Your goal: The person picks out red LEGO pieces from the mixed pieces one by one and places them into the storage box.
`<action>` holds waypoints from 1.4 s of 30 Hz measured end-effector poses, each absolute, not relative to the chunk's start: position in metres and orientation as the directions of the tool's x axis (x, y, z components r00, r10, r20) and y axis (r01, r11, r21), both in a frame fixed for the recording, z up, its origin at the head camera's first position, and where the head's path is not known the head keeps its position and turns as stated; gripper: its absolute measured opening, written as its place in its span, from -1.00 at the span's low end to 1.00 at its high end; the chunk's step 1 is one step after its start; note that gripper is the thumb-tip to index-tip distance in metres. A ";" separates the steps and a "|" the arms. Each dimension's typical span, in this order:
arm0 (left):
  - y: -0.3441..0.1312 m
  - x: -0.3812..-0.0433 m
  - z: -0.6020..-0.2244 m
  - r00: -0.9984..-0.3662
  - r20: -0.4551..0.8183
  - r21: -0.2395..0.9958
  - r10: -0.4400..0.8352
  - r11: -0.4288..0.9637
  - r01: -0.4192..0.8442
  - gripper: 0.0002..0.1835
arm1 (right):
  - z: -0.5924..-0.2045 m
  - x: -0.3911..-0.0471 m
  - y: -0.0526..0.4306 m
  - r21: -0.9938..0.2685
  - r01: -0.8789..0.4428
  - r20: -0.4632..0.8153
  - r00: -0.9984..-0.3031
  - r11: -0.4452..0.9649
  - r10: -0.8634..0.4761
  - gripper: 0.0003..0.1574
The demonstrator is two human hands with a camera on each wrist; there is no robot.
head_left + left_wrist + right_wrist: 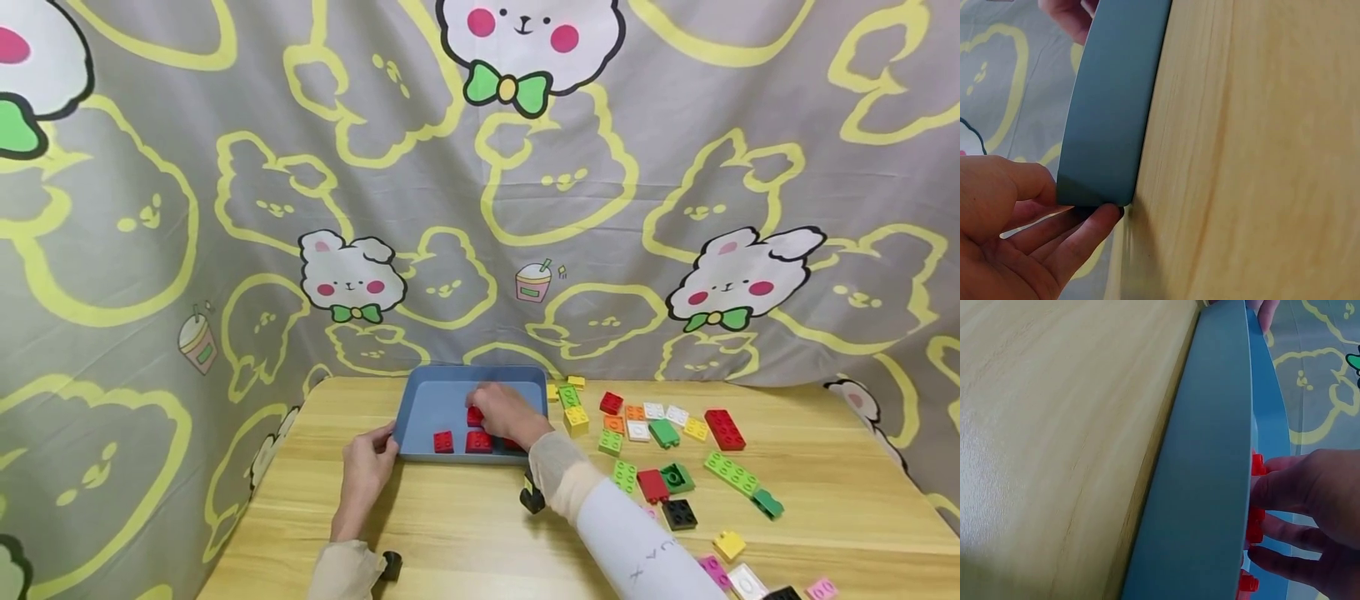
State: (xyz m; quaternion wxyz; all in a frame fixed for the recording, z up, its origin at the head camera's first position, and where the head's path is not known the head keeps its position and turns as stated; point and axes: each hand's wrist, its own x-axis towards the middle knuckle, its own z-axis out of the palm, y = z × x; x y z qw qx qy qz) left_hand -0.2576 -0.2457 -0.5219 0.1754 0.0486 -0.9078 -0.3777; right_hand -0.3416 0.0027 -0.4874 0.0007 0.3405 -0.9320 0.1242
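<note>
Nearest to the view, a white sleeve [637,533] crosses the bench [465,525]. Its right hand [507,411] pinches a red brick [474,417] inside the blue tray [435,400], fingers nearly closed; the left hand [367,460] grips the tray's near left corner. Probably it is best to hold the tray steady and keep the brick level. Wooden bench carries loose bricks [663,432] at right; grey patterned curtain [450,200] hangs behind.

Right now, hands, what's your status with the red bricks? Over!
Left hand grips blue tray at near-left corner. Right hand pinches red toy brick inside. Other red bricks sit close, along tray's near side.
</note>
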 end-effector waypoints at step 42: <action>-0.246 -0.257 -0.521 -0.938 0.266 0.725 -0.223 0.687 0.042 -0.64 | -0.432 -0.226 0.133 -0.392 -0.464 0.200 -0.886 0.795 -0.418 -0.57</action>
